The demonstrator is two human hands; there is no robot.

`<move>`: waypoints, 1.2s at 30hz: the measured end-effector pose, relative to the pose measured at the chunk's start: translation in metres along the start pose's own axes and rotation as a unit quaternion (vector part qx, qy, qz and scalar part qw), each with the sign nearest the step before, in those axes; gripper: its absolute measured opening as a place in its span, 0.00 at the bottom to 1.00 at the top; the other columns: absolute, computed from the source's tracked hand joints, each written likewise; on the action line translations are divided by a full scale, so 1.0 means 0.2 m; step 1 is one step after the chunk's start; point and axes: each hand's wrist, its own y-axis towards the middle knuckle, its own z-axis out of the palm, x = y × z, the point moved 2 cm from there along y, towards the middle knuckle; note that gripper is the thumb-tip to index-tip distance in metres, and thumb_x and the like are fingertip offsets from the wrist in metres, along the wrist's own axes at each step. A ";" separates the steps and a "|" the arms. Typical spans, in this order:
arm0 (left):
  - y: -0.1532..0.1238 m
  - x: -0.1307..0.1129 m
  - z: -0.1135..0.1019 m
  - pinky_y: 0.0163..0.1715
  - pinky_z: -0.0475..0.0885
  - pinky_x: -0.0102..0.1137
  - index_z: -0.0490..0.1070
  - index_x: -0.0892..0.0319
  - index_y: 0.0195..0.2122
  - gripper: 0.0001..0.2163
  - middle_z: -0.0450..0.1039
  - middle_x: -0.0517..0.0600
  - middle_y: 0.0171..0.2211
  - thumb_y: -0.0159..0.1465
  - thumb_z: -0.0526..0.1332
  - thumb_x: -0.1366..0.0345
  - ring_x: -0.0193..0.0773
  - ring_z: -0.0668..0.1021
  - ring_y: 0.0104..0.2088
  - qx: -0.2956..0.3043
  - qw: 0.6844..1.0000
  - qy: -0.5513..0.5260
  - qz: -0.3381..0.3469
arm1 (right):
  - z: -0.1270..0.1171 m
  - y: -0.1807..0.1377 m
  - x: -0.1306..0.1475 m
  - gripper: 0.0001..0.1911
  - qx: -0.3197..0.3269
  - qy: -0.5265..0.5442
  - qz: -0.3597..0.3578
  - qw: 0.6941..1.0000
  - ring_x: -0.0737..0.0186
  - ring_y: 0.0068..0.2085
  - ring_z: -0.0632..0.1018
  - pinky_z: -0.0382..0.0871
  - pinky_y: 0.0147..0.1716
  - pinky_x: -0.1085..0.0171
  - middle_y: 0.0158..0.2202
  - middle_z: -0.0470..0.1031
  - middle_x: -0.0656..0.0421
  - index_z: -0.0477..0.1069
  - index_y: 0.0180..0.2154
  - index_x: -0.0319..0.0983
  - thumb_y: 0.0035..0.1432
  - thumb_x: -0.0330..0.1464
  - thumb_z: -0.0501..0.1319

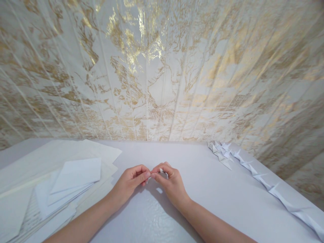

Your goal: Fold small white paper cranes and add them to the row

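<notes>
My left hand (pixel 133 180) and my right hand (pixel 170 180) meet over the middle of the white table. Between their pinched fingertips is a small piece of folded white paper (pixel 164 174), mostly covered by the fingers. A white corner of it shows inside the curl of my right hand, and another bit pokes out under my left fingertips. Both thumbs press against the index fingers, so the fold's full shape is hidden. The hands are held just above the tabletop and cast a shadow on it.
On the left lie large off-white sheets (pixel 101 152) with a stack of smaller white paper pieces (pixel 78 173) on top. Several folded paper cranes (pixel 260 180) line the table's right edge. A gold-patterned curtain (pixel 162 84) hangs behind the white table (pixel 215 209).
</notes>
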 end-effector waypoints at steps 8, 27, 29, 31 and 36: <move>-0.06 -0.04 0.03 0.36 0.65 0.29 0.72 0.56 0.35 0.07 0.72 0.44 0.30 0.64 0.58 0.59 0.38 0.73 0.32 -0.065 0.990 0.106 0.068 | 0.01 0.00 -0.02 0.06 -0.022 0.025 0.049 0.998 0.61 0.32 0.69 0.60 0.35 0.63 0.26 0.71 0.60 0.76 0.26 0.39 0.50 0.35 0.64; -0.10 -0.04 0.10 0.33 0.65 0.30 0.69 0.56 0.33 0.09 0.68 0.44 0.28 0.62 0.59 0.56 0.39 0.71 0.31 -0.068 0.992 0.104 0.029 | 0.07 -0.03 0.02 0.17 -0.029 0.204 0.150 0.967 0.67 0.24 0.65 0.57 0.27 0.66 0.21 0.68 0.61 0.72 0.24 0.36 0.47 0.43 0.69; -0.09 -0.02 0.10 0.31 0.63 0.29 0.67 0.56 0.29 0.10 0.64 0.42 0.25 0.61 0.60 0.56 0.38 0.69 0.29 -0.061 0.991 0.116 0.027 | 0.07 -0.04 0.02 0.16 -0.023 0.212 0.137 0.967 0.64 0.27 0.67 0.60 0.31 0.64 0.22 0.70 0.60 0.73 0.23 0.36 0.47 0.42 0.70; -0.09 -0.01 0.10 0.30 0.62 0.29 0.64 0.56 0.26 0.12 0.61 0.42 0.24 0.62 0.59 0.56 0.37 0.67 0.28 -0.068 0.990 0.118 0.027 | 0.07 -0.04 0.01 0.16 -0.021 0.212 0.134 0.968 0.63 0.28 0.68 0.61 0.33 0.63 0.22 0.71 0.60 0.74 0.23 0.36 0.48 0.42 0.70; -0.09 -0.03 0.08 0.32 0.63 0.29 0.63 0.55 0.27 0.11 0.62 0.42 0.25 0.64 0.57 0.57 0.38 0.69 0.29 -0.074 0.992 0.089 0.040 | 0.06 -0.03 -0.03 0.18 -0.027 0.197 0.127 0.972 0.65 0.27 0.66 0.58 0.30 0.65 0.25 0.70 0.60 0.79 0.29 0.36 0.52 0.46 0.67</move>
